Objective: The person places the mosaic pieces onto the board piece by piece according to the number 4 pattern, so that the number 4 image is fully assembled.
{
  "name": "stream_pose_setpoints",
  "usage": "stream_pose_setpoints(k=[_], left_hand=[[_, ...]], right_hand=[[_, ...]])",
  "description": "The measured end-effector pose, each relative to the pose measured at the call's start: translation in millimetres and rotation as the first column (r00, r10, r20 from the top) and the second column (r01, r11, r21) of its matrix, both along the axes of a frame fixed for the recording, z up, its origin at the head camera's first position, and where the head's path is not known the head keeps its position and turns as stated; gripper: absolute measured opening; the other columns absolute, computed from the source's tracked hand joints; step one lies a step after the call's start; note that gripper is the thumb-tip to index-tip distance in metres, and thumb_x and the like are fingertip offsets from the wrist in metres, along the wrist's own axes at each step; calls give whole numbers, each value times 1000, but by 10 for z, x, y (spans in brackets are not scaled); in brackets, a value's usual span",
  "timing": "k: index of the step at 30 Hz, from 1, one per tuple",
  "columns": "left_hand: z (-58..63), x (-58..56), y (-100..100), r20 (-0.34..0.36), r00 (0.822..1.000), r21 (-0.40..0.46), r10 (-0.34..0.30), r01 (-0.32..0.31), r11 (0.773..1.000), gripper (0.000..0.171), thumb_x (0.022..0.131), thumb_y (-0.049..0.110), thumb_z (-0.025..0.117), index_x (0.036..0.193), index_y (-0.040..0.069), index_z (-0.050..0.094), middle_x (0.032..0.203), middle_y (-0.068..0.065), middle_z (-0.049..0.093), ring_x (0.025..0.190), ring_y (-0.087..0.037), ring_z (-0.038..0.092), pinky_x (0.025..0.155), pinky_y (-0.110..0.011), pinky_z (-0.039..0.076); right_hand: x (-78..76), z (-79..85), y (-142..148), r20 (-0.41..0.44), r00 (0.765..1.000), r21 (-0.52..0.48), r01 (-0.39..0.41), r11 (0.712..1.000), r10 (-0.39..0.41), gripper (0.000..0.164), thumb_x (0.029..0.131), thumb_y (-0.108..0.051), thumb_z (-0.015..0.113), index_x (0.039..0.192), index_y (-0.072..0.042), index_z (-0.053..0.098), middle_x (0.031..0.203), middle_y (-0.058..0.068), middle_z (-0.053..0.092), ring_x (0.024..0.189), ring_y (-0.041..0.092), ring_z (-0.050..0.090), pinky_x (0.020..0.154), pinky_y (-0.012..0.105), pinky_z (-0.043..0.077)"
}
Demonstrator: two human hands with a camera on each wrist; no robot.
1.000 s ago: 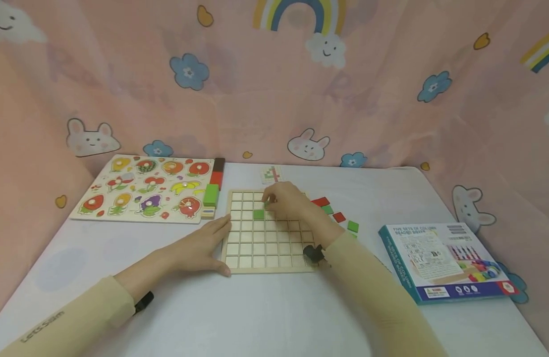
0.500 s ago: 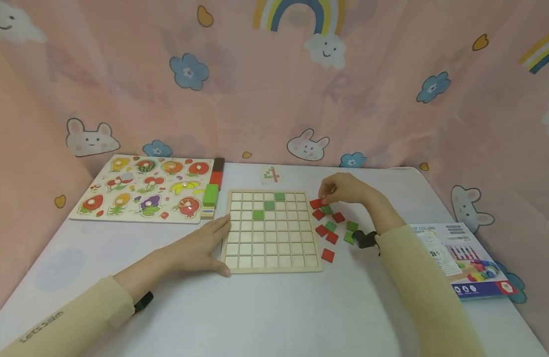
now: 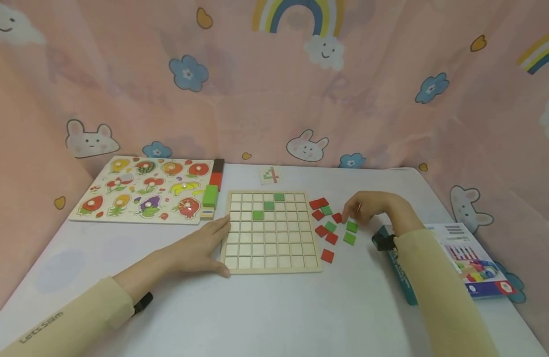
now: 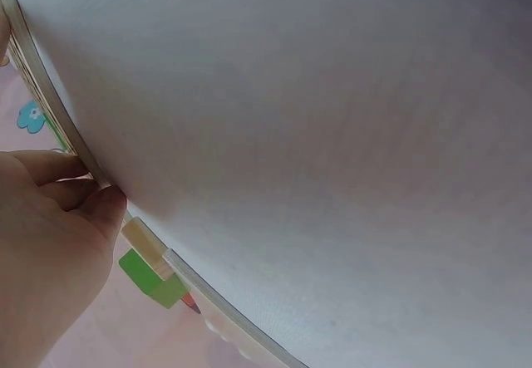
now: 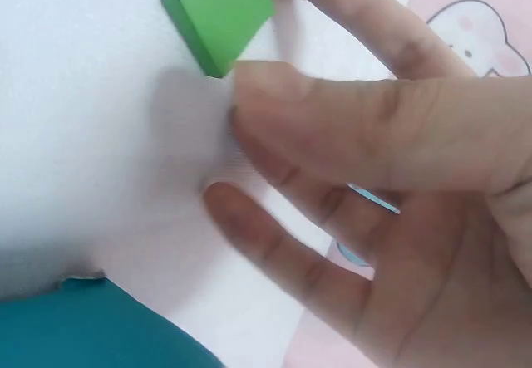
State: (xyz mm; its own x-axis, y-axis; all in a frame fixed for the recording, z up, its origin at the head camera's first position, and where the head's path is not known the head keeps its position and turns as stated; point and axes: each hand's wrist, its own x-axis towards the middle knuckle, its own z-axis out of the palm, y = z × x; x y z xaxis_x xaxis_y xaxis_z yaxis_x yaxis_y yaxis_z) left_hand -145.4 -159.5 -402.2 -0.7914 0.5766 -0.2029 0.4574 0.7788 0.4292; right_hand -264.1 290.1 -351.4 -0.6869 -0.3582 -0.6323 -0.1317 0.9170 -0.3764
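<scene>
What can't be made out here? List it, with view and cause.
- Head view: exact pattern on the card, too small.
- Head view: part of the box, hidden by the right sleeve.
- Left wrist view: squares of the grid board, hidden by the edge-on angle.
- Right wrist view: upper tip of the green tile, cut off above.

I had open bench (image 3: 274, 317) along the near side, in front of the grid board (image 3: 274, 271), wide enough for a low pass. To the left, the left grip (image 3: 204, 249) and, farther back, the fruit puzzle (image 3: 131, 194) blocked my way. To the right, loose tiles (image 3: 331, 238) crowded the board's edge; past them I saw a bare strip before the box (image 3: 468, 267). The backdrop (image 3: 256, 109) closed off the far end.
</scene>
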Motion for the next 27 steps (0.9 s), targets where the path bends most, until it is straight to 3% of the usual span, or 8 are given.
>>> stream_pose_setpoints(k=[5,9,15,27], left_hand=[[-10,-1,-9,3,1000,0,0,0,1000,120,72,67,74,156,-2,21,168,-17,8,155,-39,14,123,-55,26],[-10,0,-7,1,1000,3,-3,3,1000,120,72,66,75,155,-2,21,168,-17,8,155,-39,15,123,-55,27],[-4,1,-5,-5,1000,3,-7,7,1000,120,72,65,75,155,-2,22,168,-18,9,155,-39,15,123,-54,27],[-17,-7,-5,0,1000,7,-3,3,1000,121,71,66,75,156,-2,21,168,-17,8,155,-38,14,124,-54,25]], right_hand=[[-1,12,-23,33,999,23,-42,999,41,52,76,16,58,108,-22,75,114,8,58,113,30,50,89,36,53],[-3,1,-46,18,998,32,-68,997,67,53,75,19,58,105,-22,74,113,9,58,111,30,49,86,35,54],[4,-41,-52,-8,998,41,-54,998,55,44,78,13,65,101,-23,73,111,8,58,110,29,48,87,37,54],[38,-78,-41,-81,996,27,-31,999,33,27,79,4,75,91,-19,72,100,7,57,103,27,49,76,30,50]])
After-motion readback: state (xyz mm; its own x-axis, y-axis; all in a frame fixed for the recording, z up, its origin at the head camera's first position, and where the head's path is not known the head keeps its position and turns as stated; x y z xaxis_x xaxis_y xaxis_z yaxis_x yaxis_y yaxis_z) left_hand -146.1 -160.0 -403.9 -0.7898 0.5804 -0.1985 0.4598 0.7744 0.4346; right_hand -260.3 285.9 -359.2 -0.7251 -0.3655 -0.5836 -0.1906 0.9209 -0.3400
